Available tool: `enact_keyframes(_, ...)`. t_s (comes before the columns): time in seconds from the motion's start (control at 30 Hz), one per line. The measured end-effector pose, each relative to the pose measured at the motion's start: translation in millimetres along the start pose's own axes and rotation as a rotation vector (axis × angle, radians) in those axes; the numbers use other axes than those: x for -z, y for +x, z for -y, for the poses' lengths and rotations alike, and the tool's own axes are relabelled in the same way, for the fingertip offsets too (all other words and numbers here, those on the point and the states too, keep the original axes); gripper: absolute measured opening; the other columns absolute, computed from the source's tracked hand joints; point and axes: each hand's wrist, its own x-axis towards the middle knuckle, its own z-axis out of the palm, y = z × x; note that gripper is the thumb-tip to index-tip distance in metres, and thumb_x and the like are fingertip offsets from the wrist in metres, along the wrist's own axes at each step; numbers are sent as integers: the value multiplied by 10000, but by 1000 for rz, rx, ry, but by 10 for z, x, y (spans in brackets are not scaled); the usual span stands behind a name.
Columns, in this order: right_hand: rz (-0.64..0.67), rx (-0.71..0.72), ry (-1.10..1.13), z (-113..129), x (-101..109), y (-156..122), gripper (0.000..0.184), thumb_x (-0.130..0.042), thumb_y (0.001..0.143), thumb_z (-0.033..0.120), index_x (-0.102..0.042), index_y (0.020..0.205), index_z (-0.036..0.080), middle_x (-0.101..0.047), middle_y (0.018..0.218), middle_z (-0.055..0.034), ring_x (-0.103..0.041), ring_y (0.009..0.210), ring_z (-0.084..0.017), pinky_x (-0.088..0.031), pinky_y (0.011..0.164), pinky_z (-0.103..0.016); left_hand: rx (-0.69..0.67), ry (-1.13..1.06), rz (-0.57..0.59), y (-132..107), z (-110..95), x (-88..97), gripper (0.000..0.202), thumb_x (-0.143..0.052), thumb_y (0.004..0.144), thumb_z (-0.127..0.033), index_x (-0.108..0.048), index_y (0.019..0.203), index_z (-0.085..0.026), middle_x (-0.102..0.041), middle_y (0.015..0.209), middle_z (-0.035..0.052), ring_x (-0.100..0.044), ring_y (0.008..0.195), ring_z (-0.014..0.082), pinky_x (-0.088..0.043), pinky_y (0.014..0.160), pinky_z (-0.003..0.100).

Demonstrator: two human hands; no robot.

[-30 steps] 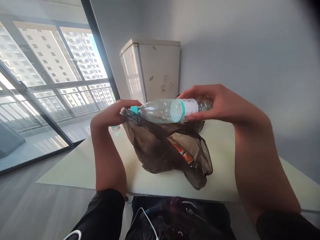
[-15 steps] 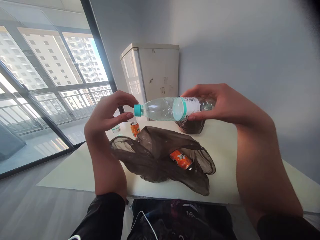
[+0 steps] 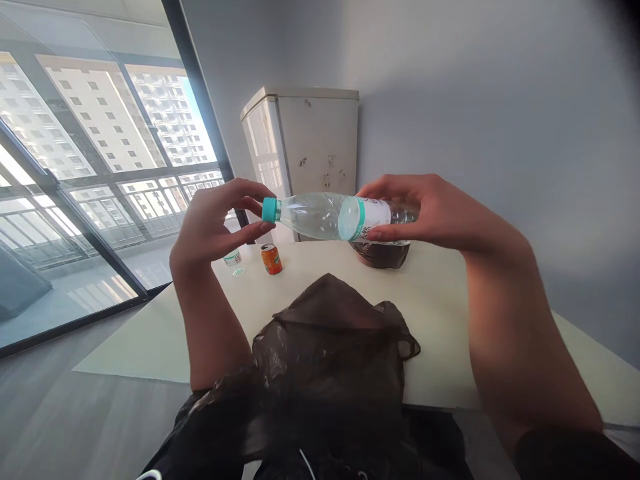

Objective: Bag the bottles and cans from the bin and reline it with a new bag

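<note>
A clear plastic water bottle (image 3: 317,217) with a teal cap and a white label lies sideways in the air in front of me. My right hand (image 3: 417,210) is wrapped round its base end, the thumb on the label. My left hand (image 3: 215,220) pinches the teal cap (image 3: 269,209) between thumb and fingers. Below the bottle, a dark translucent plastic bag (image 3: 333,347) hangs over the table's near edge towards my lap. No can shows through it now.
On the white table (image 3: 440,320) an orange can (image 3: 271,259) stands upright at the back left, beside another clear bottle (image 3: 234,261) partly behind my left wrist. A dark bag-covered object (image 3: 381,255) sits under my right hand. Behind the table stands a white fridge (image 3: 320,143).
The plastic bag has slid towards me, over the table edge, and the orange can in its opening has gone from sight. The bottle has shifted slightly left, and my left fingers have closed onto its cap.
</note>
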Motion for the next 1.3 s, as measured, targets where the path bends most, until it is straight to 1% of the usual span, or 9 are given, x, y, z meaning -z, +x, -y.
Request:
enact_keyframes(0.17, 23, -14, -8, -23, -16, 15, 609, -816, 781, 718, -751, 1253, 338, -790, 1164, -55, -716, 1029, -346, -538, 836, -476, 51, 40, -7, 14, -40, -2, 339, -855, 875, -389, -765, 1176, -261, -804, 1035, 42, -801, 909, 210, -698, 789, 326)
enact_keyframes(0.4, 28, -5, -6, -47, -21, 24, 578, -820, 797, 692, -755, 1247, 335, -795, 1141, -52, -715, 1018, -338, -534, 831, -473, 97, 126, 63, 51, -111, 27, 305, -804, 894, -414, -756, 1142, -243, -806, 1012, 50, -778, 911, 205, -671, 853, 352)
enact_keyframes(0.6, 33, -2, -5, -33, -21, 21, 568, -835, 797, 665, -753, 1252, 336, -787, 1154, -46, -705, 940, -302, -529, 821, -471, 117, 163, 87, 66, -126, 27, 270, -758, 908, -426, -736, 1102, -239, -792, 1005, 51, -751, 916, 206, -633, 842, 349)
enact_keyframes(0.77, 14, -8, -23, -40, -27, 26, 570, -841, 794, 662, -754, 1255, 338, -792, 1113, -49, -703, 930, -311, -528, 809, -472, 134, 184, 106, 84, -131, 20, 249, -713, 935, -422, -723, 1098, -233, -786, 1017, 58, -747, 942, 218, -613, 822, 352)
enact_keyframes(0.87, -4, 3, -37, -50, -32, 34, 565, -835, 793, 660, -759, 1248, 333, -793, 1096, -50, -708, 940, -316, -524, 813, -470, 126, 194, 119, 87, -135, 21, 245, -714, 934, -404, -717, 1101, -224, -784, 1018, 59, -745, 936, 217, -606, 815, 353)
enact_keyframes(1.0, -10, 18, -47, -47, -34, 40, 579, -819, 787, 678, -761, 1247, 330, -795, 1105, -54, -712, 964, -324, -528, 817, -472, 128, 190, 111, 81, -140, 24, 233, -698, 945, -391, -716, 1107, -225, -779, 1015, 60, -742, 928, 216, -603, 819, 361)
enact_keyframes(1.13, -15, 19, -55, -49, -36, 43, 571, -823, 786, 670, -762, 1249, 342, -794, 1112, -50, -714, 984, -334, -529, 818, -477, 135, 202, 113, 81, -137, 18, 242, -693, 955, -411, -715, 1113, -230, -773, 1012, 61, -745, 938, 226, -607, 819, 368)
enact_keyframes(1.3, -41, 29, -65, -60, -42, 51, 575, -822, 771, 698, -764, 1234, 363, -789, 1161, -40, -715, 1020, -348, -543, 840, -493, 130, 215, 114, 83, -108, 5, 254, -677, 981, -455, -707, 1110, -239, -766, 1026, 64, -748, 937, 229, -608, 770, 351)
